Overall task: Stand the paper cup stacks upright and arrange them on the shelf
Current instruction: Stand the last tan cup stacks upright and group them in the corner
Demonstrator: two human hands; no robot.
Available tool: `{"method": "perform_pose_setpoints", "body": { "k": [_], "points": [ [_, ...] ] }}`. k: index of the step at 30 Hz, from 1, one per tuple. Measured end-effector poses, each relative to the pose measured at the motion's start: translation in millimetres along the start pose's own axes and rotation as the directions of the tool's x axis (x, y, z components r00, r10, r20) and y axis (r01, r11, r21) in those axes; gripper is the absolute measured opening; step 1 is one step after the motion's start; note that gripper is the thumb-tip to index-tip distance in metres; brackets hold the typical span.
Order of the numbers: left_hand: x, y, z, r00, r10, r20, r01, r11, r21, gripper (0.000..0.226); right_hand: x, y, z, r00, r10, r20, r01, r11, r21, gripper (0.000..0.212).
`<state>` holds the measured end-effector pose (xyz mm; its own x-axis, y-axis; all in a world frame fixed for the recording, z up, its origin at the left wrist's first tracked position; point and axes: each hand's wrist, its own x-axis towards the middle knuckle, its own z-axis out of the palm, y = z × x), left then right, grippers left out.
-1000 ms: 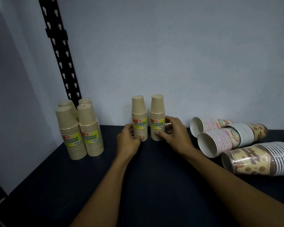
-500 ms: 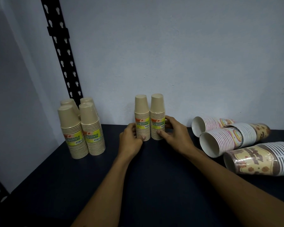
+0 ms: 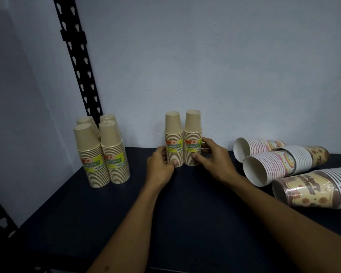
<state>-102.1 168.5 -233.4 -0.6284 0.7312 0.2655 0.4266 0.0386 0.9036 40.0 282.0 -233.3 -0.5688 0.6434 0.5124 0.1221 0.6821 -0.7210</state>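
Two tan paper cup stacks with yellow labels stand upright side by side near the back wall on the dark shelf (image 3: 185, 223). My left hand (image 3: 160, 164) grips the left stack (image 3: 172, 131) at its base. My right hand (image 3: 213, 158) wraps around the right stack (image 3: 193, 129) low down. The two stacks touch each other. Several more tan stacks (image 3: 101, 152) stand upright in a cluster at the back left corner. Three printed cup stacks lie on their sides at the right: a pink one (image 3: 258, 147), a pink-and-brown one (image 3: 280, 164) and a brown-patterned one (image 3: 313, 190).
A black perforated shelf upright (image 3: 77, 56) runs up the back left corner. Pale walls close the shelf at the back and left. Another black upright (image 3: 0, 219) shows at the lower left edge.
The two held stacks were pushed together until they touch, and shifted slightly to the right. Both hands kept their grip.
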Motion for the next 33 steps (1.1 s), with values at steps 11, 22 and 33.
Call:
{"method": "perform_pose_setpoints", "body": {
  "k": [11, 22, 33],
  "points": [
    [-30, 6, -17, 1.0, -0.009, 0.007, 0.009, 1.0, 0.003, 0.059, -26, -24, -3, 0.999, 0.029, 0.018, -0.029, 0.999, 0.034, 0.05],
    [-85, 0, -70, 0.999, -0.042, -0.005, 0.041, 0.998, -0.056, 0.056, -65, -70, 27, 0.998, -0.014, 0.062, 0.01, 0.997, 0.076, 0.048],
    [-118, -18, -154, 0.978, -0.112, -0.174, 0.105, 0.993, -0.047, 0.061, -72, -121, 104, 0.989, -0.084, 0.119, 0.067, 0.988, 0.14, 0.049]
  ]
}}
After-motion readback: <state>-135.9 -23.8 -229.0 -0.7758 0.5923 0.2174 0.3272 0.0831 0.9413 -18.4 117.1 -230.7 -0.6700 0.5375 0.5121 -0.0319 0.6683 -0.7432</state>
